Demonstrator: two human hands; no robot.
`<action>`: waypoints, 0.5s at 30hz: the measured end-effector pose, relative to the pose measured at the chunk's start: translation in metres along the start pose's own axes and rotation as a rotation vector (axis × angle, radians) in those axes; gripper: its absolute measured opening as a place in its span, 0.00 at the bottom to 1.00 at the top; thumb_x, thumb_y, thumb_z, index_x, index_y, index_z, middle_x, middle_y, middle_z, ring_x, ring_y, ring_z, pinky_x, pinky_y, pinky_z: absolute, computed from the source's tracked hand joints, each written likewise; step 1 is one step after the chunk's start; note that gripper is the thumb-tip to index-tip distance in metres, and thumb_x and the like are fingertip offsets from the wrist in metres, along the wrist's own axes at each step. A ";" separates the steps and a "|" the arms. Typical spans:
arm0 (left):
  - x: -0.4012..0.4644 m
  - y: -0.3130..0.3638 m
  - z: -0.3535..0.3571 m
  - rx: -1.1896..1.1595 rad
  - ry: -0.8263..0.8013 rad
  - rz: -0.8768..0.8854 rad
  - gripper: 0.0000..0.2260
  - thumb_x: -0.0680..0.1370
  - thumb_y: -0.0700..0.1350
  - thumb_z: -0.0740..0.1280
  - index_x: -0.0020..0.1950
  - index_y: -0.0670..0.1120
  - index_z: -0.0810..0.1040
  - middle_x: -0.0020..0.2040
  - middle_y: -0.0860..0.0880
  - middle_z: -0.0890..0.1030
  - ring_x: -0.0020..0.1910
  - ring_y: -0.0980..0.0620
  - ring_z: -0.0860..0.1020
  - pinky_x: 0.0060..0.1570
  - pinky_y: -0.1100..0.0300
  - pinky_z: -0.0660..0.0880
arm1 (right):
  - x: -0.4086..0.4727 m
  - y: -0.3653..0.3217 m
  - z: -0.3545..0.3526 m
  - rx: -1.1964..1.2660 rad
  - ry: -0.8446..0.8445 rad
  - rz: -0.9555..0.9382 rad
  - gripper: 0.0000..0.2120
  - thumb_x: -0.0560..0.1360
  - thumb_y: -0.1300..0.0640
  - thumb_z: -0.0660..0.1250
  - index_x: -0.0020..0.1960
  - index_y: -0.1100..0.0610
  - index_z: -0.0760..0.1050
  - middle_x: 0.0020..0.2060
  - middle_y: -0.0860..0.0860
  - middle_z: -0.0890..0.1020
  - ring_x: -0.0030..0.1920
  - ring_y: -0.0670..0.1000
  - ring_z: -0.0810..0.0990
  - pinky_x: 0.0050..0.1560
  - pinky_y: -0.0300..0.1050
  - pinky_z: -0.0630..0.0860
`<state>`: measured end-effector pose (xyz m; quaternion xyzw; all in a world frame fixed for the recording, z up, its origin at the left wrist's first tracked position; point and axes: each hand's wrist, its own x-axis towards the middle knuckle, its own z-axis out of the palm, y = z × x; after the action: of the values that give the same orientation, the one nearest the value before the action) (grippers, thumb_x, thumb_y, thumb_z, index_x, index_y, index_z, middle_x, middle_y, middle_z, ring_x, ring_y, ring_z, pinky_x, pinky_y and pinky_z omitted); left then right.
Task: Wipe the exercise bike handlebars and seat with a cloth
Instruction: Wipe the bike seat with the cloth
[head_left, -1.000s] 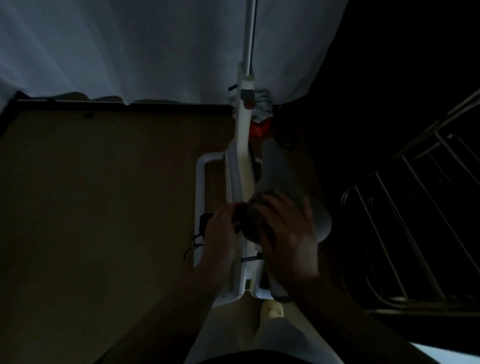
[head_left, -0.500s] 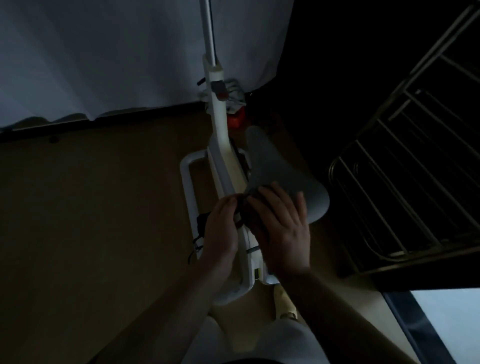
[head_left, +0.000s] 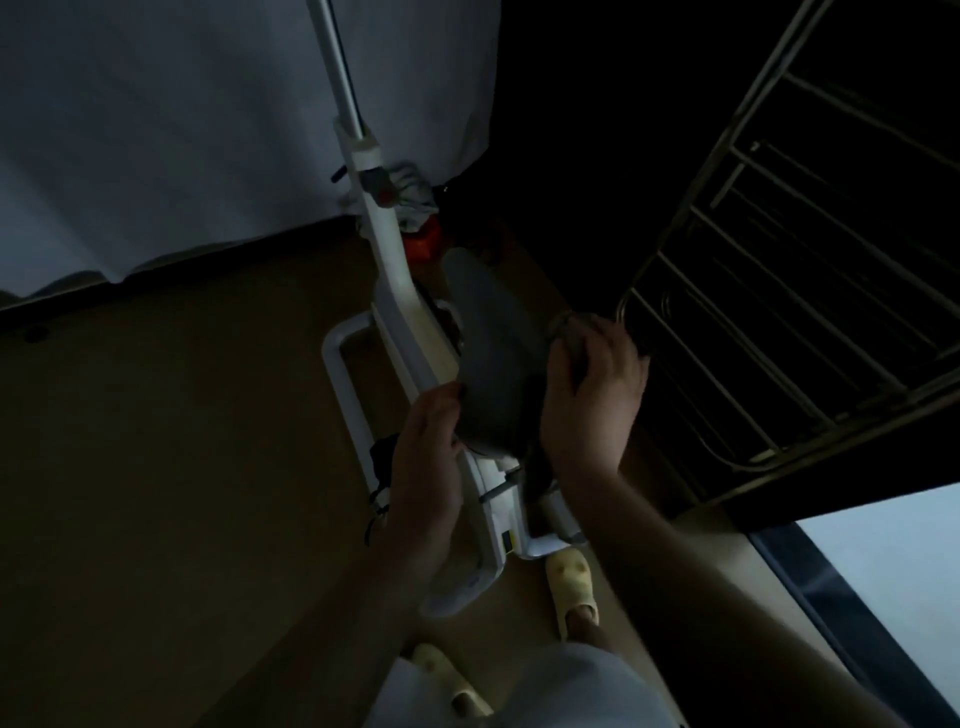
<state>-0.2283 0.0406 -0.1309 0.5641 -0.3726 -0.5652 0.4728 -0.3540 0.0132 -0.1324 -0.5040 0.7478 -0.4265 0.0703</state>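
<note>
The grey seat (head_left: 491, 364) sits between both hands. The right hand (head_left: 587, 395), at its 3 o'clock edge, bunches a cloth (head_left: 563, 327) in curled fingers. The left hand (head_left: 426, 467), at 7 o'clock, touches its rim; grip unclear.

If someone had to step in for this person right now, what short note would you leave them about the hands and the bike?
Left hand: rests on the near left edge of the grey seat, steadying it.
Right hand: presses a dark cloth against the seat's right edge.
Bike: white frame stands on the brown floor, beside a metal rack.
Done: seat wiping is under way.
Left: finishing the seat; the handlebars are out of view, so check them.
</note>
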 end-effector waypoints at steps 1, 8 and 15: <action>0.000 -0.004 0.002 0.021 0.014 0.015 0.11 0.82 0.45 0.56 0.56 0.53 0.77 0.55 0.54 0.78 0.57 0.55 0.77 0.59 0.53 0.74 | -0.015 -0.002 0.000 -0.026 -0.021 -0.046 0.20 0.78 0.49 0.59 0.66 0.56 0.72 0.67 0.53 0.70 0.72 0.53 0.62 0.75 0.55 0.52; -0.003 0.007 0.016 0.348 -0.007 0.316 0.18 0.78 0.52 0.57 0.67 0.50 0.71 0.72 0.51 0.67 0.70 0.56 0.64 0.62 0.74 0.61 | 0.037 0.023 -0.013 0.109 -0.217 0.176 0.15 0.80 0.48 0.58 0.62 0.52 0.74 0.60 0.50 0.75 0.61 0.51 0.74 0.56 0.43 0.70; 0.005 -0.004 0.032 0.430 -0.005 0.371 0.18 0.72 0.55 0.60 0.61 0.57 0.72 0.63 0.55 0.69 0.64 0.56 0.68 0.58 0.65 0.68 | 0.048 0.032 -0.014 0.255 -0.280 0.332 0.14 0.80 0.50 0.58 0.61 0.55 0.73 0.56 0.52 0.77 0.58 0.53 0.76 0.56 0.49 0.73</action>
<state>-0.2599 0.0328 -0.1333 0.5722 -0.5820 -0.3785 0.4365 -0.4070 -0.0139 -0.1310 -0.4152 0.7436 -0.4259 0.3052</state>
